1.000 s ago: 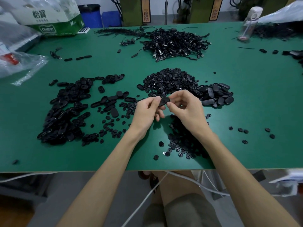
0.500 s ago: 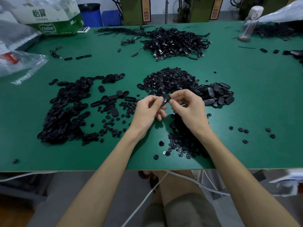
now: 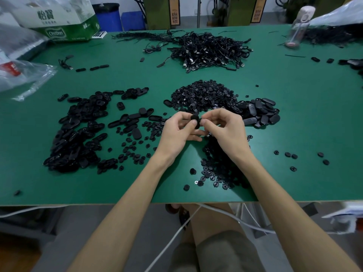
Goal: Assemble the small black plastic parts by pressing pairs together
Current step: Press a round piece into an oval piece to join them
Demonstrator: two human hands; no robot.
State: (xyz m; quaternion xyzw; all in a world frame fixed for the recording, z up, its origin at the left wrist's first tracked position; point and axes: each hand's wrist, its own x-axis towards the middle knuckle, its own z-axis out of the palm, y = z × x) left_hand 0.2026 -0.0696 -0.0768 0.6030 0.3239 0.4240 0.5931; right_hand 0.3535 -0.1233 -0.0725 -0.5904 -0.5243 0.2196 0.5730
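My left hand (image 3: pixel 179 132) and my right hand (image 3: pixel 225 130) meet above the middle of the green table (image 3: pixel 294 114). Between their fingertips they pinch a small black plastic part (image 3: pixel 195 120), an oval piece with a round piece against it. Just behind the hands lies a heap of small round black parts (image 3: pixel 202 95). A pile of oval black shells (image 3: pixel 259 112) sits to the right of it. A wide spread of oval black pieces (image 3: pixel 78 130) covers the left. More round parts (image 3: pixel 220 169) lie under my right wrist.
A tangle of black cables (image 3: pixel 208 50) lies at the back centre. A cardboard box (image 3: pixel 64 20) and clear plastic bags (image 3: pixel 21 75) stand at the back left. A clear bottle (image 3: pixel 298 26) is at the back right. Stray round parts (image 3: pixel 290 155) dot the right side.
Both hands have stayed in place while the fingers turned the black part between them; it now sits a little higher, pinched tighter between the fingertips.
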